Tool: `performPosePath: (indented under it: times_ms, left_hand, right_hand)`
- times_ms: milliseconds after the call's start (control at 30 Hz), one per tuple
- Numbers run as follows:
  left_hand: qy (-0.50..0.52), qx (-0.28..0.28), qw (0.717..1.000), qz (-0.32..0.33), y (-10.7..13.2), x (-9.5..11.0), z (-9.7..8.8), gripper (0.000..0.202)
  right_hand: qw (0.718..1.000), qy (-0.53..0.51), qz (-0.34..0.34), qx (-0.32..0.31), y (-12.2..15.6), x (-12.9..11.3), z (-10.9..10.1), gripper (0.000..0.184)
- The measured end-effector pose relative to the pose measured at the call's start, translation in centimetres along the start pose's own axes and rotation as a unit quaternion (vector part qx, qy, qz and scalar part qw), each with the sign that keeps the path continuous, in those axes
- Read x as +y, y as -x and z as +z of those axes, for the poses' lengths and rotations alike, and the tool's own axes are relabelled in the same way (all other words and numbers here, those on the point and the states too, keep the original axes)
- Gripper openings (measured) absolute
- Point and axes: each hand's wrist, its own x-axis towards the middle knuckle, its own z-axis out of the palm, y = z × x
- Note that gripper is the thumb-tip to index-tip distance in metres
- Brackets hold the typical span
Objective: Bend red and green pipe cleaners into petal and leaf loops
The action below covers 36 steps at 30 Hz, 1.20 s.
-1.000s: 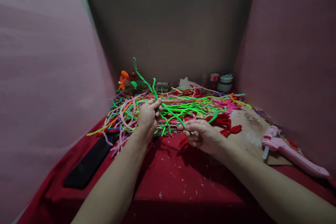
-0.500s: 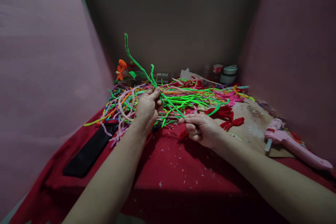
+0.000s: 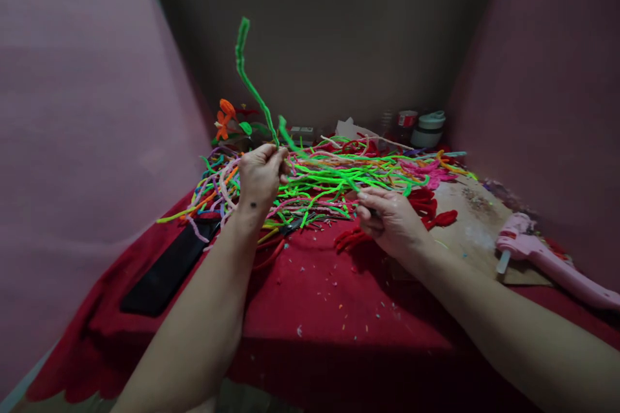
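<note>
My left hand (image 3: pixel 264 174) is closed in a pinch on the lower part of a green pipe cleaner (image 3: pixel 254 91), which rises above it with a bent top. To its right, my right hand (image 3: pixel 387 214) pinches the near end of a second green pipe cleaner (image 3: pixel 289 137). This one slants up and left, its far end passing close to my left fingers, and its middle is blurred against the pile. Beneath both hands spreads a heap of loose pipe cleaners (image 3: pixel 324 175), mostly bright green, with pink, orange and purple ones among them.
A black phone-like slab (image 3: pixel 167 271) lies at left on the red cloth (image 3: pixel 310 310). Scissors (image 3: pixel 285 227) are partly under the pile. At right are a pink glue gun (image 3: pixel 547 258) and a board (image 3: pixel 477 232). Orange pipe-cleaner flowers (image 3: pixel 223 119) and a lidded container (image 3: pixel 429 129) stand behind.
My hands have moved apart, the left one leftward and the right one slightly up and right. The two green pipe cleaners, crossed at my left hand before, now show separately, one in each hand.
</note>
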Motion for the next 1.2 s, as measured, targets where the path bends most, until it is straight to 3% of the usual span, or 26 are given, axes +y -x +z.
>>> performPosePath:
  times_ms: [33,100,200,267,367,500,633,733,800,933,1067,1200]
  left_hand:
    - [-0.104,0.021,0.994,0.037,-0.1,-0.2,-0.2,0.021]
    - [-0.311,0.014,0.946,0.094,-0.3,-0.6,-0.2,0.019]
    - [-0.503,-0.089,0.854,0.098,-0.2,-1.4,0.2,0.021]
    - [-0.547,-0.151,0.819,0.081,-0.1,-1.9,0.4,0.023]
    - [-0.542,-0.161,0.82,0.088,0.1,-2.0,0.1,0.025]
    - [-0.455,-0.117,0.873,0.129,0.5,-1.5,-0.7,0.024]
    - [-0.322,-0.154,0.928,0.104,1.8,-0.6,-1.4,0.005]
    - [-0.257,-0.201,0.943,0.065,3.7,0.3,-3.3,0.007]
    - [-0.278,-0.242,0.929,0.036,5.2,0.7,-4.9,0.003]
    - [-0.466,-0.306,0.83,0.019,7.6,-0.2,-7.1,0.011]
    - [-0.562,-0.338,0.751,0.069,7.9,-1.8,-6.9,0.02]
    - [-0.586,-0.364,0.723,0.039,7.4,-1.5,-6.7,0.019]
  right_hand:
    - [1.0,-0.007,-0.024,0.01,0.0,-0.3,0.0,0.013]
    - [0.998,-0.014,-0.056,0.032,-0.1,-0.9,0.1,0.014]
    - [0.995,-0.026,-0.073,0.062,-0.1,-1.3,0.1,0.015]
    - [0.994,-0.038,-0.077,0.071,-0.1,-1.4,-0.1,0.015]
    - [0.991,-0.049,-0.083,0.096,-0.2,-1.5,-0.4,0.014]
    - [0.98,-0.073,-0.109,0.152,-0.6,-2.2,-1.0,0.009]
    - [0.978,-0.06,-0.115,0.162,-0.8,-2.6,-1.1,0.005]
    - [0.985,-0.012,-0.108,0.137,-0.5,-2.1,-0.7,0.007]
    - [0.988,0.028,-0.099,0.115,-0.3,-1.7,-0.3,0.01]
    - [0.991,0.093,-0.054,0.085,0.3,-0.9,0.5,0.013]
    - [0.989,0.132,-0.036,0.062,0.5,-0.3,0.6,0.011]
    - [0.987,0.142,-0.042,0.056,0.1,0.4,0.0,0.01]
